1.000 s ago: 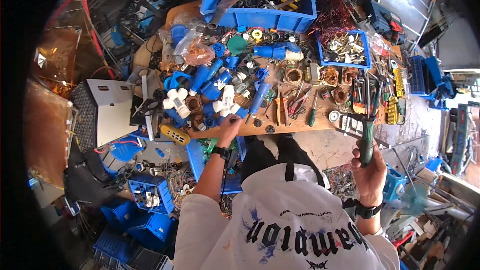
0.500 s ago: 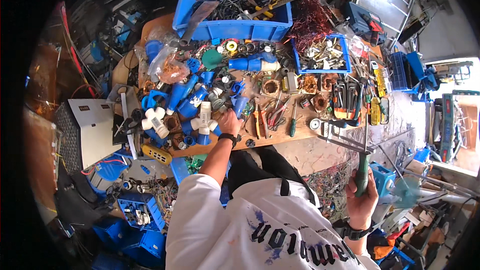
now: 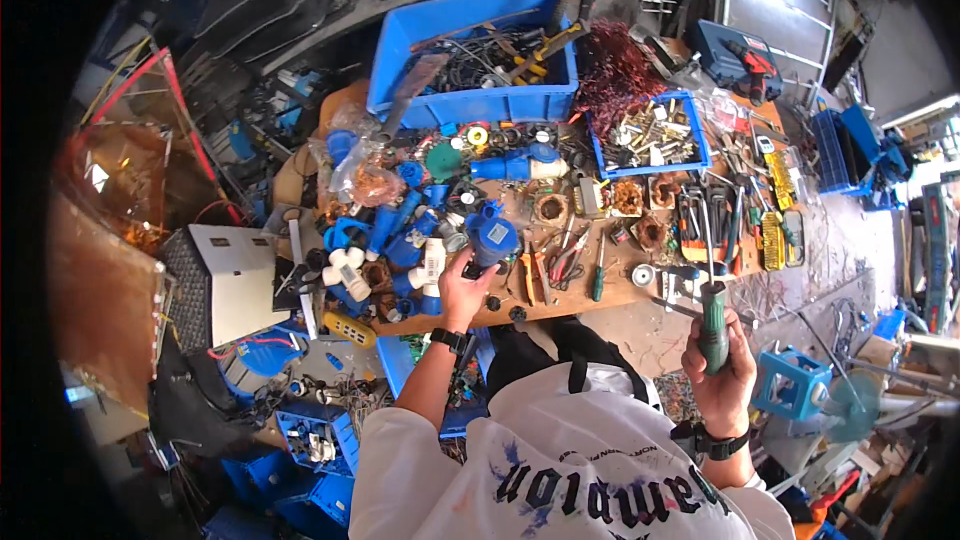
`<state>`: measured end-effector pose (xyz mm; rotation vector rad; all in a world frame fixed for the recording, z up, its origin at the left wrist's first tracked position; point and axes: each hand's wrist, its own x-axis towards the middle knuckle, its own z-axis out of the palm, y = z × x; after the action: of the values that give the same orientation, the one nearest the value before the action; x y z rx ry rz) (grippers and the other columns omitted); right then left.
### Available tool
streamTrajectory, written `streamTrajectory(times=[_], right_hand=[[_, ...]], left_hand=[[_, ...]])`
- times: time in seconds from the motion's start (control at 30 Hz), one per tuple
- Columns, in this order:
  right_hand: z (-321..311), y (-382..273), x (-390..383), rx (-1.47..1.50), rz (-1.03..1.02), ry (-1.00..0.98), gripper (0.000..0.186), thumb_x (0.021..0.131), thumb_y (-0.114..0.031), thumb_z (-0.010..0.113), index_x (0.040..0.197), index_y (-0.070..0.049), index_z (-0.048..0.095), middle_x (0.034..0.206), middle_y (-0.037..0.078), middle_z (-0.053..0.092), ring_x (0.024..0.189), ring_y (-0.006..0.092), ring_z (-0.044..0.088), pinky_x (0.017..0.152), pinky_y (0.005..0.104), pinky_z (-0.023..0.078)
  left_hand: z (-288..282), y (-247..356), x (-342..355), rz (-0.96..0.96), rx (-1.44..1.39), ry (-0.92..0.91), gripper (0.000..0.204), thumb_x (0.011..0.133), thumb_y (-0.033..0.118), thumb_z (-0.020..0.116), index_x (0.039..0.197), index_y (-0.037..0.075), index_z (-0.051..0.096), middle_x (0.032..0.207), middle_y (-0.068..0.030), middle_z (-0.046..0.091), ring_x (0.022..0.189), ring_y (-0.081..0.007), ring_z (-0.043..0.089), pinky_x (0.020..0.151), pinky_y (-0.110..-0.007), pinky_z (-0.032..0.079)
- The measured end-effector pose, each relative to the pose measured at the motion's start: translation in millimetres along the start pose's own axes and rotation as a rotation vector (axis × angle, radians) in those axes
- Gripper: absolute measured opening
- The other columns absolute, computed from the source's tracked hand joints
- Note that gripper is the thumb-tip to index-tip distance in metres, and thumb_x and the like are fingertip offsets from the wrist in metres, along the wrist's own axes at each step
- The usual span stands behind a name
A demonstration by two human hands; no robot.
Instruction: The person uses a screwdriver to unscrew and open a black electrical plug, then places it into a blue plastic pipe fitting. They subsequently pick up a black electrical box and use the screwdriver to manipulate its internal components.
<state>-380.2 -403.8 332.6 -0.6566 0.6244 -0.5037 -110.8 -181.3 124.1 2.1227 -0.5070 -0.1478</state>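
Observation:
My left hand [image 3: 465, 290] is closed around the lower end of a blue industrial socket connector [image 3: 491, 237], its lidded end tilted up toward me over the workbench [image 3: 575, 306]. To my right, off the bench's front edge, my right hand [image 3: 727, 365] grips a screwdriver [image 3: 713, 330] by its green handle, the long shaft pointing up and away. Left of my left hand lies a heap of blue and white connectors [image 3: 408, 245]. Another blue connector [image 3: 505, 168] rests on its side farther back. Pliers with orange handles [image 3: 531, 275] lie just right of my left hand.
At the back stands a blue bin [image 3: 470, 108] of cables and tools. A blue tray [image 3: 707, 155] of metal parts is at the right, near tangled red wire [image 3: 612, 60]. A second green-handled screwdriver [image 3: 598, 280] and hex keys [image 3: 710, 210] lie on the bench. A yellow power strip [image 3: 350, 330] sits front left.
My left hand has raised the blue connector from beside the heap and turned its lidded end toward me. My right hand still holds the screwdriver, now more upright. The whole view has shifted.

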Motion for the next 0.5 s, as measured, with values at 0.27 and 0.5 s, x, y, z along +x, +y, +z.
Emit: streamTrajectory(times=[0.27, 0.5], right_hand=[[18, 3, 12, -0.068, 0.046, -0.064, 0.030, 0.096, -0.034, 0.050, 0.112, -0.009, 0.049, 0.092, 0.014, 0.056, 0.054, 0.0142, 0.046, 0.048, 0.0239, 0.037], [11, 13, -13, -0.118, 0.002, 0.133, 0.026, 0.096, -0.031, 0.051, 0.112, -0.011, 0.048, 0.091, 0.011, 0.056, 0.054, 0.0116, 0.047, 0.046, 0.0214, 0.037]], left_hand=[[-2, -60, -7, -0.310, 0.008, -0.106, 0.038, 0.071, 0.030, 0.080, 0.098, 0.006, 0.070, 0.080, -0.0105, 0.071, 0.068, -0.0209, 0.066, 0.063, -0.035, 0.051], [57, -114, -15, -0.446, 0.280, -0.224, 0.039, 0.066, 0.042, 0.078, 0.089, 0.012, 0.071, 0.076, -0.0158, 0.068, 0.072, -0.0344, 0.066, 0.063, -0.045, 0.050]])
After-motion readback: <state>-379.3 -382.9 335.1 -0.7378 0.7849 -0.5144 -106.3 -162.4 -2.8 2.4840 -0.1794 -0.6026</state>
